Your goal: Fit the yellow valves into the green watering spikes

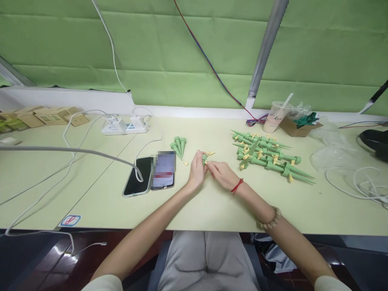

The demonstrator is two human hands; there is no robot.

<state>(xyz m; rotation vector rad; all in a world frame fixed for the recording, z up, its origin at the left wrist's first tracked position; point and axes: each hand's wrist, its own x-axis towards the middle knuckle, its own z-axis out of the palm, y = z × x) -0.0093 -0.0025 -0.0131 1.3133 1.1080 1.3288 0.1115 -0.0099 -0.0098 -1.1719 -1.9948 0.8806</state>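
Note:
Over the middle of the table, my left hand [197, 169] is closed around a green plastic spike piece [204, 157], mostly hidden by the fingers. My right hand [223, 173] meets it from the right, its fingertips pinched on a small yellow plastic part [206, 162] against the green piece. Just beyond the hands lies a loose yellow part [211, 153]. Several green cone-shaped spikes [178, 144] lie together to the left, with another yellow piece [185, 163] by their tips. On the right is a pile of green spikes with yellow parts fitted [266, 155].
Two phones, one dark [138, 176] and one lit [163, 171], lie left of my hands. Behind them is a white power strip [125, 128] with cables. A drink cup [274, 117], a cardboard box [298, 127] and clear plastic bags [330, 149] stand at the back right.

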